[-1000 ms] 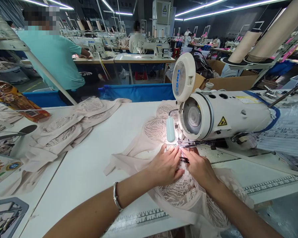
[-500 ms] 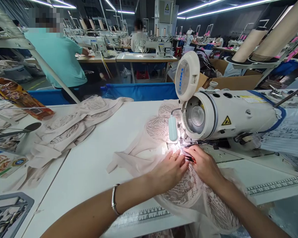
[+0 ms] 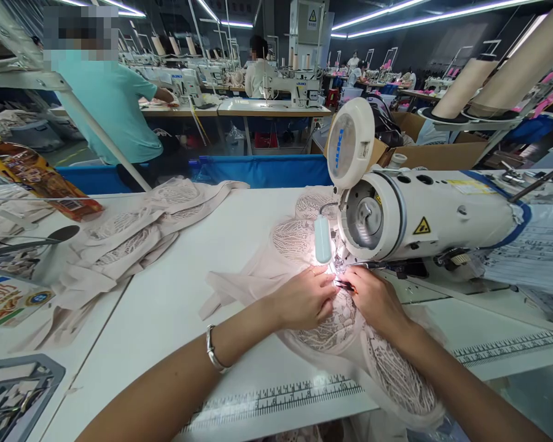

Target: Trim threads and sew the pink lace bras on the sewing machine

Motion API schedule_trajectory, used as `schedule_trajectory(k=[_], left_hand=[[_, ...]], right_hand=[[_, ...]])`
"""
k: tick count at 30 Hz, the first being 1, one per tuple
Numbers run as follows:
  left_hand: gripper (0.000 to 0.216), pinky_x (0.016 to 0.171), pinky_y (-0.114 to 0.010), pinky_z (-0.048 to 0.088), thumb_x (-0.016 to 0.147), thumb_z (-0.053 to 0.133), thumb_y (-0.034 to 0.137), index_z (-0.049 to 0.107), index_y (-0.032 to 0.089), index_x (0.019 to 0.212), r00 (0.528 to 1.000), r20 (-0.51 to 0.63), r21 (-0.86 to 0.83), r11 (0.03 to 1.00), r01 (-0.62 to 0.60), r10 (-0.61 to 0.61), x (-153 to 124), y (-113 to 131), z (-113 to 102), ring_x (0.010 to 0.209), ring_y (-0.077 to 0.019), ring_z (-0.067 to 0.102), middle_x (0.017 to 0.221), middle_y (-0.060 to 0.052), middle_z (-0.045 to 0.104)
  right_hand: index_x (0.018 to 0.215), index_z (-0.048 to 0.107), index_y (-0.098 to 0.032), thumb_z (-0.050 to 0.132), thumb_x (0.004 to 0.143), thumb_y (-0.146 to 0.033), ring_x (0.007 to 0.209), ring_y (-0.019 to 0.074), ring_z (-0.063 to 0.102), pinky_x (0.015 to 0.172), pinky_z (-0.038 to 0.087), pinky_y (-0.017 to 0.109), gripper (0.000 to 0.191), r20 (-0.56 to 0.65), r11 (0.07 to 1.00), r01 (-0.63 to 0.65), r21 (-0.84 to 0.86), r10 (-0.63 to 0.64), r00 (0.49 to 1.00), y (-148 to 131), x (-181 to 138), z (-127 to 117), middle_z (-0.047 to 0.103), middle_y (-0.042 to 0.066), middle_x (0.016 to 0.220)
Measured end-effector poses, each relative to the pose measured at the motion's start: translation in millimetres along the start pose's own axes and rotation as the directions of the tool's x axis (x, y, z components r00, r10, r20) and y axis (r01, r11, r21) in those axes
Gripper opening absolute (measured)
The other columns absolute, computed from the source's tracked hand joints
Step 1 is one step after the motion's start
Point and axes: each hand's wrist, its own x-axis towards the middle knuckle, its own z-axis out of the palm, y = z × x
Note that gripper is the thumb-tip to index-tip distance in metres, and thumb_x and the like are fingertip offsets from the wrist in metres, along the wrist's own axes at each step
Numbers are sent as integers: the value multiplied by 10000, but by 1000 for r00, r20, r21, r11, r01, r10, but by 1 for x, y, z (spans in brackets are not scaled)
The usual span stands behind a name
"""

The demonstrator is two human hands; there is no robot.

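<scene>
Far left at nine o'clock: heap of beige lace pieces (image 3: 129, 236) on the white table (image 3: 175, 307), unmoved. Left hand (image 3: 306, 301), braceleted at the wrist, pressed flat on the lace garment (image 3: 332, 325), fingers together, nothing pinched. Since a second ago, slid a little toward twelve o'clock, nearer the needle, with the fabric bunched closer under the lamp (image 3: 323, 239); to judge by that, seam being fed onward. Right hand (image 3: 373, 301), just at three o'clock of the left, grip clamped on a small dark tool (image 3: 345, 285) tipped red. Sewing machine (image 3: 424, 215) beyond, toward two o'clock.
</scene>
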Motion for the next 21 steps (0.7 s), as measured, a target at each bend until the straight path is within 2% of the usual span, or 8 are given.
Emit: schedule_trajectory(k=[3,5,7,9,13,15,18,21], left_hand=[[296,841,-420,495,960,540,401,642,130,898,1000,1,48,999,5,-5,0,6,5,942,-277,572,965,-138,638],[279,823,-419,492,986,511,357,631,112,928,1000,2,116,993,-20,20,0,13,11,936,-283,567,951,-144,625],[255,797,-380,488,1028,431,259,620,108,948,997,25,149,986,-80,77,0,19,16,876,-246,575,926,-126,621],[265,795,-366,487,1045,402,253,616,114,975,994,38,156,981,-111,106,-2,24,19,863,-232,587,948,-123,631],[317,858,-423,494,1010,490,409,617,119,1024,998,11,144,988,-58,57,-6,24,16,1035,-300,587,1095,-170,643],[267,885,-410,496,1013,491,345,625,117,981,998,17,120,991,-66,64,-6,20,14,1041,-286,597,1098,-164,653],[238,894,-365,507,1023,435,207,630,123,915,995,46,70,994,-89,86,-4,15,13,967,-237,629,1040,-134,682],[294,881,-380,523,1039,425,312,635,121,963,996,21,10,996,-85,84,-3,14,15,957,-246,640,1022,-137,694]], right_hand=[[977,686,-257,461,840,-96,819,179,632,608,429,257,308,-63,998,-59,6,59,996,-3,-16,-12,696,20,960],[924,658,-249,463,872,-145,723,164,610,541,388,258,227,-69,994,-101,-28,99,993,-6,-35,-16,658,20,922],[865,616,-236,465,915,-217,606,137,570,476,337,255,161,-51,989,-141,-51,138,989,-11,-55,-16,622,18,902],[816,582,-227,473,943,-272,567,121,557,448,307,247,173,-49,985,-164,-57,161,986,-15,-70,-12,606,18,891],[688,524,-216,465,972,-281,620,136,591,533,354,246,297,-90,999,-36,-41,32,995,-10,-76,-4,604,15,738],[666,515,-217,472,947,-260,602,148,596,558,364,258,287,-106,999,21,-43,-25,994,0,-68,-4,615,16,657],[821,605,-211,500,831,-184,586,161,634,545,378,256,109,-74,999,-34,-8,34,997,16,-52,-8,698,5,666],[1195,642,-261,498,750,-114,660,164,691,579,420,244,490,87,999,-15,36,12,996,23,-39,-15,777,-28,799]])
